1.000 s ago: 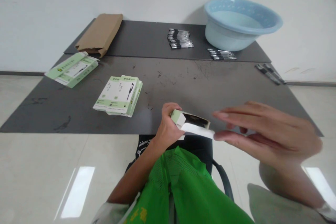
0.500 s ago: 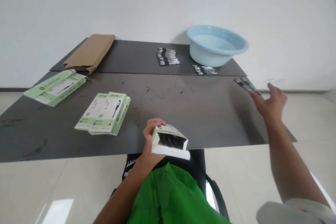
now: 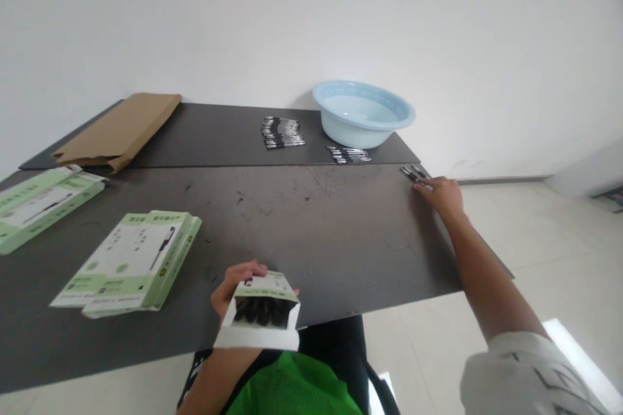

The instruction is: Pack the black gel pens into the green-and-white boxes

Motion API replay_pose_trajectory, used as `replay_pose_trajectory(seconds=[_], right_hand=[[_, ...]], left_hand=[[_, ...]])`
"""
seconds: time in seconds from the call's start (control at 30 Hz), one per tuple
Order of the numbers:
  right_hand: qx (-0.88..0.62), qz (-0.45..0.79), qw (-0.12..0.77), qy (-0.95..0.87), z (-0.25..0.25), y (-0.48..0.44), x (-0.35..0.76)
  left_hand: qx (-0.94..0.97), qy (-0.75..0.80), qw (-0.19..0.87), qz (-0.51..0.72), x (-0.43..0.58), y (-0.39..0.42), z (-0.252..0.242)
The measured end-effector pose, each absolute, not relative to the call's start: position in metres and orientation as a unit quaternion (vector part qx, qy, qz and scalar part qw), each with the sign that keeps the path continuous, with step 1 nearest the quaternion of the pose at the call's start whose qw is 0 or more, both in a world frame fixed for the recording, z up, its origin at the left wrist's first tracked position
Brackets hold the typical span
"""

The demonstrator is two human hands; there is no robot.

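My left hand [image 3: 232, 286] is wrapped round a green and white box [image 3: 267, 285] at the table's near edge. Its end flap is open toward me, and dark pen ends show inside. At the table's right edge, my right hand [image 3: 442, 198] has its fingers closed on a few pens [image 3: 413, 174]. A large fanned group of pens [image 3: 282, 132] lies on the back part of the table, and a smaller group [image 3: 348, 155] lies in front of the basin.
A light blue basin [image 3: 363, 115] stands at the back right. Green and white boxes lie in a pile [image 3: 131, 259] at the left, with more [image 3: 43, 202] at the far left. Behind them is a brown paper bag [image 3: 119, 130]. The dark table [image 3: 311, 233] has scuff marks.
The view has turned right and up. My right hand has come down onto the pens at the right edge, its fingers now closed. The box in my left hand faces me more squarely.
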State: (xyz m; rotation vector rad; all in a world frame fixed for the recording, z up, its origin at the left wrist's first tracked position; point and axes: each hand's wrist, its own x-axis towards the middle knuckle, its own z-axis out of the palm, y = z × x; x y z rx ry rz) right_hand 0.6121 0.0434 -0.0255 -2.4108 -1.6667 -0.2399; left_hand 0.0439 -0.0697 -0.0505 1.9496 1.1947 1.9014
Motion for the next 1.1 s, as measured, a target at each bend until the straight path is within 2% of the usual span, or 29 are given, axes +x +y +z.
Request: replay_pose_trajectory(seconds=[0.33, 0.67, 0.8, 1.03, 1.1], right_hand=[[-0.856, 0.034, 0.086, -0.508, -0.016, 0.048, 0.622], [-0.854, 0.084, 0.147, -0.492, 0.006, 0.045, 0.609], [-0.822, 0.079, 0.241, -0.509, 0.028, 0.037, 0.579], [-0.610, 0.111, 0.541, -0.569, 0.068, -0.033, 0.440], [-0.545, 0.141, 0.597, -0.572, 0.075, -0.063, 0.389]], left_hand=[[0.630, 0.440, 0.110, 0.631, 0.043, -0.071, -0.054], [0.637, 0.424, 0.105, 0.635, 0.044, -0.072, -0.054], [0.632, 0.424, 0.109, 0.640, 0.049, -0.074, -0.052], [0.645, 0.402, 0.173, 0.626, 0.044, -0.081, -0.060], [0.646, 0.388, 0.188, 0.630, 0.044, -0.082, -0.063]])
